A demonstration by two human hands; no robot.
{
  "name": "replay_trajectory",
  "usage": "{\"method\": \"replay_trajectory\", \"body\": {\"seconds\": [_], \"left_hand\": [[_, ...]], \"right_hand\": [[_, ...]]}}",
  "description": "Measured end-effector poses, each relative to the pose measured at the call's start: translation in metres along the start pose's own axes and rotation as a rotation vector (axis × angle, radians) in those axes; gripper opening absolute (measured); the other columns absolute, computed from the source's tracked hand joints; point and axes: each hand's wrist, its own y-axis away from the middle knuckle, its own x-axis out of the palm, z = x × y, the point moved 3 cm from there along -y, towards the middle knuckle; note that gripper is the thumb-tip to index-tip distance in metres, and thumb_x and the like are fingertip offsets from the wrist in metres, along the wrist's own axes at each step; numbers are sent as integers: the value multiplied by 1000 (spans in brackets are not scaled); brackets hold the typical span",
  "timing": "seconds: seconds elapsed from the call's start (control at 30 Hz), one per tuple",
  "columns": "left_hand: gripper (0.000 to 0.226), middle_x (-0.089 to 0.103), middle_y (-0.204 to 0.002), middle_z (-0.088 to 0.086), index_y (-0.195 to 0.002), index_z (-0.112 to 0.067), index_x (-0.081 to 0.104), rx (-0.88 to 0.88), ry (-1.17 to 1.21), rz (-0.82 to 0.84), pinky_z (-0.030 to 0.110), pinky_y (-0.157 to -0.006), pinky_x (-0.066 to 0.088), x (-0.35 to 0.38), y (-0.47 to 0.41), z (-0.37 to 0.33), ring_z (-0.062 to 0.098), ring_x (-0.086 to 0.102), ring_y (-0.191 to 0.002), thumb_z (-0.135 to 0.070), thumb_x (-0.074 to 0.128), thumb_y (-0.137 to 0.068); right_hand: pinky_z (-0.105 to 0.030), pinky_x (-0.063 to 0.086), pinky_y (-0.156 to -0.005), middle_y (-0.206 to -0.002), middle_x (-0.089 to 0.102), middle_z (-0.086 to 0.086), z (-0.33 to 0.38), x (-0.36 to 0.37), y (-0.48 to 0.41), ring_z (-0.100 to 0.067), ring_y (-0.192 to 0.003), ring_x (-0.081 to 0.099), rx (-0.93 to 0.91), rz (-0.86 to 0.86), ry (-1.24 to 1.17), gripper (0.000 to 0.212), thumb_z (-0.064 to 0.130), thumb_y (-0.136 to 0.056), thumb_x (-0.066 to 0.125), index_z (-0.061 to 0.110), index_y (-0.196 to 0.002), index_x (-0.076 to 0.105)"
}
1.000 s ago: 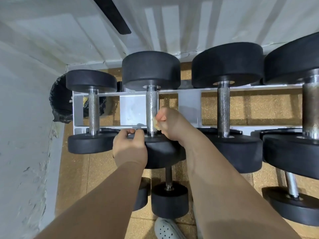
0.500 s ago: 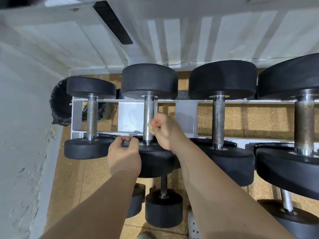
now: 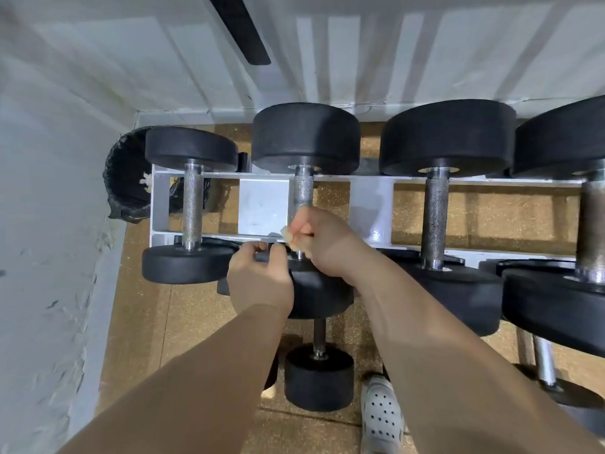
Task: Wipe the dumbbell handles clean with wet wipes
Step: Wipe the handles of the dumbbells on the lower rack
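The right hand [image 3: 322, 244] has barely shifted, still curled round the wipe [image 3: 289, 239] low on the second handle [image 3: 302, 191]; the left hand [image 3: 260, 283] grips the near head [image 3: 320, 296] (steadying it). Short strokes could leave the upper knurling dirty, or snag the wipe.

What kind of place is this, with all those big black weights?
Likely a gym's weight corner: black dumbbells lie in a row on a white metal rack over speckled flooring, and the right hand holds a wipe at one handle.

wall [image 3: 49, 257]: white, paint flaking at left | floor [image 3: 147, 339]: speckled tan tiles | bin [image 3: 126, 181]: black-lined, in corner
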Motion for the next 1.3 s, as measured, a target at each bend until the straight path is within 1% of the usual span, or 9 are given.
{"method": "replay_trajectory", "body": {"seconds": [0.13,0.27,0.37,0.57,0.67,0.8,0.97,1.17,1.3], "left_hand": [[35,60,-87,4,-76,-22,55,-14,31,45,39,-73,41,-6,0,-4,32,58,-90,-50,34,-77],[63,59,-126,2,-122,-27,62,0,55,254,47,-101,43,-17,-2,-3,26,52,-118,-53,27,-78],[75,53,-137,-4,-137,-28,53,48,103,444,45,-113,38,-44,-14,12,16,48,-128,-62,31,-74],[25,65,-109,-11,-122,-27,64,332,-83,459,38,-94,53,-139,-80,10,11,62,-97,-30,58,-98],[22,66,-110,-11,-120,-28,64,397,-185,490,37,-93,54,-168,-119,4,13,62,-99,-29,57,-99],[23,66,-117,-7,-120,-32,64,435,-311,514,38,-94,53,-178,-170,11,17,62,-106,-31,53,-100],[30,58,-128,-1,-127,-28,57,295,-223,498,44,-103,46,-150,-192,41,23,55,-116,-36,45,-102],[33,62,-117,-6,-114,-32,61,261,4,447,47,-96,48,-121,-191,62,19,58,-108,-46,44,-90],[15,66,-100,-3,-96,-30,60,280,147,450,43,-89,49,-120,-193,68,20,60,-95,-40,49,-92]], "right_hand": [[-24,43,-67,-79,59,12,18,5,-3,-5,-70,54,15,-359,-236,20,13,-93,59,29,-81,55],[-39,54,-79,-85,66,4,42,28,-8,-19,-81,63,26,-494,-212,11,20,-92,60,29,-87,60],[-48,56,-80,-84,67,-1,63,49,-10,-25,-79,65,33,-552,-246,13,24,-93,60,35,-87,61],[-22,46,-66,-79,63,5,108,98,-9,-11,-72,59,29,-578,-126,10,27,-97,61,33,-89,60],[-11,36,-56,-74,57,8,126,120,-13,-7,-65,52,69,-598,-86,5,23,-97,62,22,-94,64],[-19,38,-64,-81,59,13,131,145,-34,-6,-73,55,110,-630,-114,8,25,-97,60,20,-99,66],[-3,37,-65,-84,60,18,115,158,-69,7,-73,55,57,-549,-2,10,26,-95,65,20,-102,67],[-25,49,-72,-75,62,15,94,157,-95,-8,-71,56,-84,-506,235,4,24,-89,66,28,-91,67],[-29,47,-72,-71,58,12,105,148,-110,-12,-72,55,-177,-544,445,4,30,-87,70,29,-84,69]]}}
